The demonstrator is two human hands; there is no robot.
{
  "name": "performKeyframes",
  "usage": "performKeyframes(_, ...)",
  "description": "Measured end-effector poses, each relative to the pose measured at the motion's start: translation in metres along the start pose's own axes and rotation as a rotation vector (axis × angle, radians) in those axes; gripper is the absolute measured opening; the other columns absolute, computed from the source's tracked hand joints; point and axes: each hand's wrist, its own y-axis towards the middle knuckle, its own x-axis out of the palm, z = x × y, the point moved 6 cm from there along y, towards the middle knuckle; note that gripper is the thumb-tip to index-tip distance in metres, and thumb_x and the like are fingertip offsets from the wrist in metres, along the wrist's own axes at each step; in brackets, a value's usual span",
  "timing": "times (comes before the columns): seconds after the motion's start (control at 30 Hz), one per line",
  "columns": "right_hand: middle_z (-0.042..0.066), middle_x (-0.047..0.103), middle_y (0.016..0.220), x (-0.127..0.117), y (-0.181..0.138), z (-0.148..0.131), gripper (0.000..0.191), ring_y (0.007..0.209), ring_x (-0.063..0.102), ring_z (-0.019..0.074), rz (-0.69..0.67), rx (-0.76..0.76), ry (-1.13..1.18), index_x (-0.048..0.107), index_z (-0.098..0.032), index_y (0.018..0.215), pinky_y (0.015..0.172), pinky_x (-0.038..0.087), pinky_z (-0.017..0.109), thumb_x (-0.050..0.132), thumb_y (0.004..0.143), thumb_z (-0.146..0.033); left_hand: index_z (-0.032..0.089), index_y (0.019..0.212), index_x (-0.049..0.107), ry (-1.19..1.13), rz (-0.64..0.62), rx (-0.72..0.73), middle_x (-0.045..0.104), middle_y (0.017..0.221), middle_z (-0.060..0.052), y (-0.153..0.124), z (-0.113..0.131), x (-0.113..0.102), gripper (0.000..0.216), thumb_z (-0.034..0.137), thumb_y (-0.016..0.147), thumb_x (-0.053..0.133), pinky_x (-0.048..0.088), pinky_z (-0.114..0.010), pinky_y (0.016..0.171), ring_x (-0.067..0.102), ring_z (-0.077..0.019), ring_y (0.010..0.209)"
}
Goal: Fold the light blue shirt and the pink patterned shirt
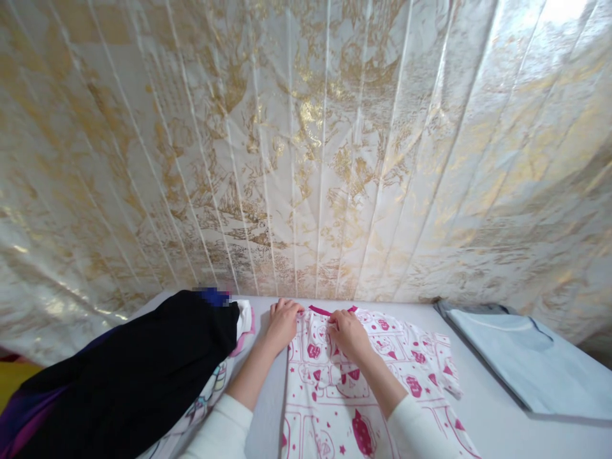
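A white T-shirt with magenta cartoon print and a magenta neckband lies on the white surface in front of me. Its left side forms a straight edge, while the sleeve on the right is spread out. At the upper left shoulder edge, my left hand has its fingers bent and closed on the fabric. My right hand pinches the cloth just below the neckband, its fingertips curled. Part of the shirt's middle is hidden under my right forearm.
To the left lies a heap of clothes with a black garment on top. On the right, a folded light-blue shirt rests over grey cloth. Behind the white table hangs a shiny white-and-gold curtain.
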Motion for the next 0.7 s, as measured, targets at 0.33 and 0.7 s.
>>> performKeyframes(0.33, -0.005, 0.057, 0.066, -0.017, -0.015, -0.012, 0.008, 0.057, 0.059, 0.014, 0.014, 0.028, 0.337, 0.044, -0.024, 0.084, 0.054, 0.042, 0.023, 0.042, 0.088, -0.03, 0.022, 0.09, 0.063, 0.013, 0.035, 0.015, 0.065, 0.104, -0.002, -0.002, -0.002, -0.002, 0.021, 0.015, 0.092, 0.044, 0.031, -0.036, 0.092, 0.046, -0.0229, 0.109)
performKeyframes(0.7, -0.003, 0.063, 0.068, -0.016, -0.035, 0.021, 0.018, 0.054, 0.062, 0.0154, 0.004, 0.277, 0.317, 0.051, -0.022, 0.102, 0.058, 0.041, 0.026, 0.05, 0.085, -0.025, 0.023, 0.093, 0.063, 0.05, 0.062, 0.07, 0.065, 0.104, -0.002, 0.001, 0.003, 0.004, 0.018, 0.012, 0.089, 0.05, 0.029, -0.039, 0.096, 0.046, -0.0235, 0.109)
